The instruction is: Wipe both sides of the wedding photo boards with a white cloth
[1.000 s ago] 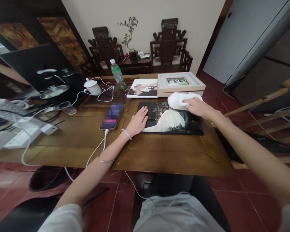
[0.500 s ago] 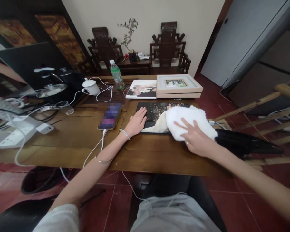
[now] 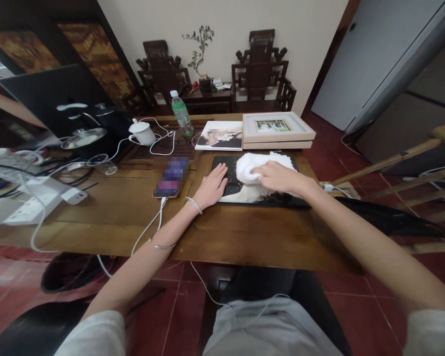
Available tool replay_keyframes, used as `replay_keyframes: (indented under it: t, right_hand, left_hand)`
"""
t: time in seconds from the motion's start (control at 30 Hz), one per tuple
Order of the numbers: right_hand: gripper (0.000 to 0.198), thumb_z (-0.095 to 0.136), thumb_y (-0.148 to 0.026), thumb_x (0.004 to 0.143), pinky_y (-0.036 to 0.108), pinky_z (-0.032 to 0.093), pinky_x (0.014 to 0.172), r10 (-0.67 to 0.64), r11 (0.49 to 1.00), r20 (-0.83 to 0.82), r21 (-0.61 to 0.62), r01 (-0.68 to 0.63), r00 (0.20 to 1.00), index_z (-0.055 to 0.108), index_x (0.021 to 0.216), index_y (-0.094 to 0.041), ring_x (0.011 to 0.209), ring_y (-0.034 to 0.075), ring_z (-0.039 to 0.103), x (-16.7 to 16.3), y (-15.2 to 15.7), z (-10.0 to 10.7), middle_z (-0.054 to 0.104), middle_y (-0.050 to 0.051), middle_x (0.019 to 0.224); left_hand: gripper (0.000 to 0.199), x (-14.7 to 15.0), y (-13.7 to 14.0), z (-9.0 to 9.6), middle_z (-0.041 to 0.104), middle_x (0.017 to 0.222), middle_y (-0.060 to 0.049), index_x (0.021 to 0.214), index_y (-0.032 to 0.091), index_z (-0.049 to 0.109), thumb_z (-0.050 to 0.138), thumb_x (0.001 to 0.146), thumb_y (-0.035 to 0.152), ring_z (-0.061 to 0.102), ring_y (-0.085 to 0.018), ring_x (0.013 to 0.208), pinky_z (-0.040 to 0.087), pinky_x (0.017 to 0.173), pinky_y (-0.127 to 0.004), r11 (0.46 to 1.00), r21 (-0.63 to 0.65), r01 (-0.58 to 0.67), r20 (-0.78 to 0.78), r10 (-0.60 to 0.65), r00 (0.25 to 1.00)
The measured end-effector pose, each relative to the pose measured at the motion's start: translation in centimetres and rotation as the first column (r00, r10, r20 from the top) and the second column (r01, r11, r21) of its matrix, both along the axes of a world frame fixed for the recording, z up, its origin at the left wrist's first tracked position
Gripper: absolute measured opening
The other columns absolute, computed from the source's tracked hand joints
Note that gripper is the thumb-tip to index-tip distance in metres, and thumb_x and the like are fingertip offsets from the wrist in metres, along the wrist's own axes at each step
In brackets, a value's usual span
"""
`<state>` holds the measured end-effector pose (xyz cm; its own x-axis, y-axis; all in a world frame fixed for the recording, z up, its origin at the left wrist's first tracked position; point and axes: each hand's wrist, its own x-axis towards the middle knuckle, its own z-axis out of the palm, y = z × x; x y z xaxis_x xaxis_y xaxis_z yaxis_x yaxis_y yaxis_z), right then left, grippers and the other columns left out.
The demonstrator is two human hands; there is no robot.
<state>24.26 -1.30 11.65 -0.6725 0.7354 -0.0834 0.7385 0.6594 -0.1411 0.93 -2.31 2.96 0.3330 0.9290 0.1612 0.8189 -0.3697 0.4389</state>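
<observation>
A dark photo panel (image 3: 241, 196), printed with a pale dress, lies flat on the wooden table in front of me. My left hand (image 3: 212, 188) rests on its left edge, fingers stretched out and flat. With fingers bunched, my right hand (image 3: 278, 176) grips a fluffy white towel (image 3: 249, 166) against the upper middle of the panel. The towel and that hand hide much of the picture; my right fingertips are partly buried in the cloth.
Behind the panel lie a white-edged photo print (image 3: 222, 141) and stacked wooden picture frames (image 3: 296, 129). To the left are a charging phone (image 3: 171, 177), a green bottle (image 3: 182, 118), a lidded white cup (image 3: 143, 132) and a power strip (image 3: 33, 202). Wooden chairs stand beyond.
My right hand has slid the towel up and left over the panel, its spread fingers now bunched into the cloth. The left hand stays in place on the panel.
</observation>
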Motion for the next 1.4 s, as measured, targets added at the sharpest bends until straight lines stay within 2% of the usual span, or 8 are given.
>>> replay_keyframes:
  t: [0.17, 0.27, 0.33, 0.53, 0.67, 0.83, 1.13, 1.4]
  right_hand:
    - [0.05, 0.036, -0.009, 0.083, 0.058, 0.037, 0.102, -0.103, 0.987, 0.014, 0.123, 0.1, 0.995, 0.063, 0.126, -0.011, 0.132, 0.038, 0.045, -2.3, 3.8, -2.8, 0.058, 0.021, 0.137]
    - [0.055, 0.037, -0.009, 0.084, 0.076, 0.021, 0.106, -0.099, 0.979, 0.037, 0.182, 0.091, 0.994, 0.059, 0.134, -0.013, 0.147, 0.046, 0.016, -3.1, 2.2, -4.5, 0.031, 0.015, 0.16]
    - [0.055, 0.039, -0.009, 0.084, 0.079, 0.018, 0.105, -0.072, 0.981, 0.067, 0.187, 0.058, 0.995, 0.061, 0.133, -0.014, 0.147, 0.05, 0.012, -3.2, -0.3, -5.0, 0.023, 0.013, 0.164]
    - [0.048, 0.044, -0.008, 0.079, 0.074, 0.023, 0.107, 0.044, 0.995, 0.105, 0.09, -0.054, 0.993, 0.071, 0.119, -0.016, 0.146, 0.048, 0.02, -2.4, -8.7, -3.7, 0.03, 0.013, 0.161]
    - [0.039, 0.046, -0.013, 0.079, 0.059, 0.04, 0.099, 0.08, 0.997, 0.025, 0.021, -0.08, 0.997, 0.073, 0.106, -0.019, 0.129, 0.039, 0.049, -1.7, -10.7, -1.6, 0.058, 0.016, 0.139]
    - [0.035, 0.04, -0.015, 0.081, 0.037, 0.043, 0.075, -0.023, 0.999, -0.025, -0.035, 0.022, 0.999, 0.072, 0.096, -0.019, 0.085, 0.028, 0.065, -2.1, -6.2, -0.2, 0.073, 0.014, 0.093]
    - [0.04, 0.039, -0.015, 0.085, 0.041, 0.043, 0.088, -0.134, 0.99, -0.049, 0.029, 0.135, 0.99, 0.069, 0.112, -0.014, 0.109, 0.033, 0.061, -4.9, 5.3, -0.8, 0.067, 0.019, 0.119]
    - [0.055, 0.039, -0.009, 0.085, 0.078, 0.023, 0.104, -0.044, 0.983, 0.057, 0.179, 0.033, 0.997, 0.059, 0.135, -0.014, 0.146, 0.046, 0.02, -4.4, 1.0, -4.4, 0.029, 0.015, 0.162]
  left_hand:
    - [0.05, -0.3, 0.4, -0.7, 0.031, 0.161, -0.011, 0.149, 0.018, 0.039, 0.032, 0.101, 0.028, 0.023, -0.023, 0.151, 0.028, 0.118, -0.056, 1.0, 0.025, 0.018, 0.02, -0.018, 1.0]
    - [0.05, -0.4, 0.5, -0.9, 0.031, 0.161, -0.012, 0.149, 0.015, 0.04, 0.03, 0.101, 0.027, 0.023, -0.022, 0.151, 0.026, 0.12, -0.052, 0.999, 0.034, 0.016, 0.017, -0.017, 1.0]
    - [0.051, -0.3, 0.5, -0.9, 0.03, 0.161, -0.013, 0.149, 0.013, 0.039, 0.03, 0.101, 0.027, 0.023, -0.023, 0.151, 0.026, 0.12, -0.052, 1.0, 0.029, 0.01, 0.01, -0.01, 1.0]
    - [0.053, 0.0, 0.2, -0.3, 0.029, 0.161, -0.014, 0.15, 0.009, 0.036, 0.029, 0.1, 0.025, 0.023, -0.024, 0.151, 0.028, 0.119, -0.053, 1.0, 0.0, 0.01, -0.011, -0.01, 1.0]
    - [0.052, 0.0, 0.1, -0.1, 0.03, 0.161, -0.013, 0.15, 0.012, 0.038, 0.03, 0.1, 0.024, 0.023, -0.025, 0.151, 0.03, 0.118, -0.054, 1.0, -0.011, 0.008, -0.005, -0.008, 1.0]
    - [0.052, -0.3, 0.5, -0.5, 0.03, 0.161, -0.013, 0.15, 0.013, 0.038, 0.031, 0.1, 0.025, 0.023, -0.025, 0.151, 0.028, 0.119, -0.054, 1.0, 0.01, 0.025, 0.007, -0.025, 1.0]
    - [0.051, -0.7, 0.9, -1.1, 0.032, 0.16, -0.013, 0.148, 0.013, 0.04, 0.032, 0.1, 0.028, 0.023, -0.024, 0.151, 0.025, 0.121, -0.051, 0.998, 0.049, 0.038, 0.028, -0.039, 0.999]
    - [0.053, -0.6, 0.8, -1.3, 0.032, 0.161, -0.011, 0.152, 0.018, 0.034, 0.029, 0.1, 0.024, 0.024, -0.023, 0.151, 0.025, 0.12, -0.053, 0.999, 0.041, 0.023, 0.066, -0.026, 0.997]
